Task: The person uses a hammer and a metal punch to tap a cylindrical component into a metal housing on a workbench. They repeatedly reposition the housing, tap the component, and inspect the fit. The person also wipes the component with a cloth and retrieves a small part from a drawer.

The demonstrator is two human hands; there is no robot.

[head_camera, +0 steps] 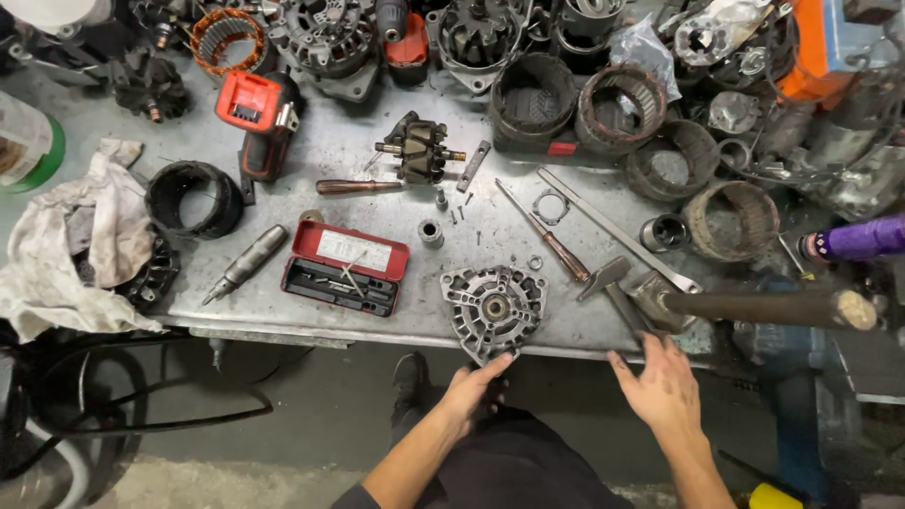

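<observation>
A grey cast alternator end housing (pixel 494 308) lies at the front edge of the metal workbench (pixel 358 160). My left hand (pixel 474 386) grips its near corner from below the edge. My right hand (pixel 660 382) is spread open at the bench edge, fingertips touching the handle of a small hammer (pixel 613 287). A larger hammer with a thick wooden handle (pixel 764 306) lies just to the right. A rotor (pixel 419 149) sits farther back at the centre.
A red open tool case (pixel 346 267) lies left of the housing, beside an air chisel (pixel 247 262). A red cordless driver (pixel 262 118), a screwdriver (pixel 549 238), stator rings (pixel 622 108) and alternator parts crowd the back. A dirty rag (pixel 80 236) lies left.
</observation>
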